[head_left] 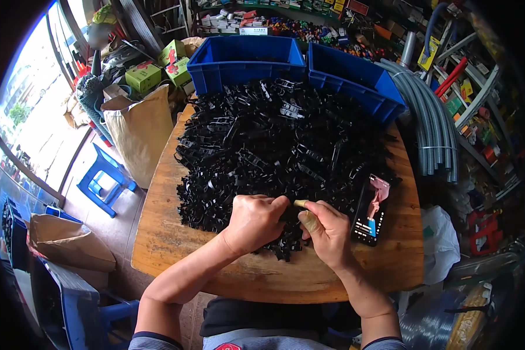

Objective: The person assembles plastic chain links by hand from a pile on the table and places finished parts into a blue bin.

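Head view. The worktop (245, 275) is covered across its middle and far part by a broad heap of black plastic parts (256, 146), many of them tangled together. Both hands are held at the near edge of the heap, close to each other. The left hand (255, 217) is seen from the back, with its fingers curled in; whether a part is gripped inside it cannot be told. The right hand (328, 228) is half closed, its thumb and forefinger wrapped in yellow coverings (310, 221) and pointed toward the left hand. Dark parts are seen in the narrow gap between the hands, but it cannot be made out whether any is pinched.

A phone (370, 213) with a lit screen is laid just beside the right hand, at the right border of the heap. The far side is bounded by two blue bins, the left bin (245, 77) and the right bin (356, 95). A brown paper sack (139, 131) is seen left of the worktop, near a blue stool (101, 160).
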`<action>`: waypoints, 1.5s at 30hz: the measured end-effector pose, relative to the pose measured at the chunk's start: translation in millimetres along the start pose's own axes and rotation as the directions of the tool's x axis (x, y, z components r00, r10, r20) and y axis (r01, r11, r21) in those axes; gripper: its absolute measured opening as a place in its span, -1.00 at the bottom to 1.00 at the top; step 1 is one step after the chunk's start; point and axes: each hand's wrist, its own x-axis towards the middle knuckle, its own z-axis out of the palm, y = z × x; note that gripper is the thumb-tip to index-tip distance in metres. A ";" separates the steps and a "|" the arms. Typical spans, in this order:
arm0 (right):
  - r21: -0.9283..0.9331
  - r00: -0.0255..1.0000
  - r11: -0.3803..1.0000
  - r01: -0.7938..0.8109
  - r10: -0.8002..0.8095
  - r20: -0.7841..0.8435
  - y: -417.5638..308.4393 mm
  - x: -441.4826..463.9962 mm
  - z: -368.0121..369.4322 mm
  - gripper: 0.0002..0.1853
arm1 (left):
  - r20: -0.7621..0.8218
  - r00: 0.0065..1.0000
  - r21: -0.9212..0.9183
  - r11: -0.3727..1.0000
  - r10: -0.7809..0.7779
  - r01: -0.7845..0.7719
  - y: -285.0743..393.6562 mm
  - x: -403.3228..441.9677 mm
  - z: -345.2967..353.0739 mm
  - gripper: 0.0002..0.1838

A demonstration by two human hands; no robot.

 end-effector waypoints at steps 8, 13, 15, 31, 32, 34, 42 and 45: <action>-0.120 0.992 0.985 0.123 -0.119 0.045 0.1 0.1 -4.8 -0.71 | 0.013 0.997 -0.012 0.997 -0.073 0.073 8.4 -3.2 4.4 -0.77; -0.461 0.917 0.793 0.398 -0.341 0.206 7.1 2.3 -3.6 -0.57 | 0.174 0.977 -0.020 0.992 -0.122 0.127 4.9 2.8 -4.7 -0.84; -0.572 0.870 0.656 0.492 -0.358 0.338 8.8 -1.0 -6.1 -0.55 | 0.248 0.956 0.034 0.988 -0.155 0.151 7.4 -0.4 -5.5 -0.88; -0.773 0.880 0.422 0.473 -0.276 0.388 9.4 1.8 18.3 -0.79 | 0.354 0.897 0.167 0.961 -0.266 0.220 16.6 1.9 -12.3 -0.80; -0.749 0.893 0.487 0.450 -0.247 0.376 11.3 3.7 11.0 -0.75 | 0.362 0.898 0.101 0.968 -0.251 0.230 13.4 2.4 -20.5 -0.76; -0.689 0.917 0.612 0.387 -0.182 0.354 -6.3 16.9 -21.1 -0.65 | 0.382 0.897 -0.031 0.967 -0.221 0.252 11.9 4.2 -52.3 -0.68; -0.050 0.871 0.942 0.332 -0.326 -0.368 -127.5 9.7 -95.0 -0.28 | -0.685 0.634 -0.278 0.933 -0.360 0.230 -10.1 -58.0 -193.5 -0.67; -0.085 0.811 0.904 0.420 -0.416 -0.411 -134.3 3.9 -106.9 -0.32 | -0.578 0.714 -0.036 0.887 -0.394 0.460 -28.1 -57.7 -209.4 -0.66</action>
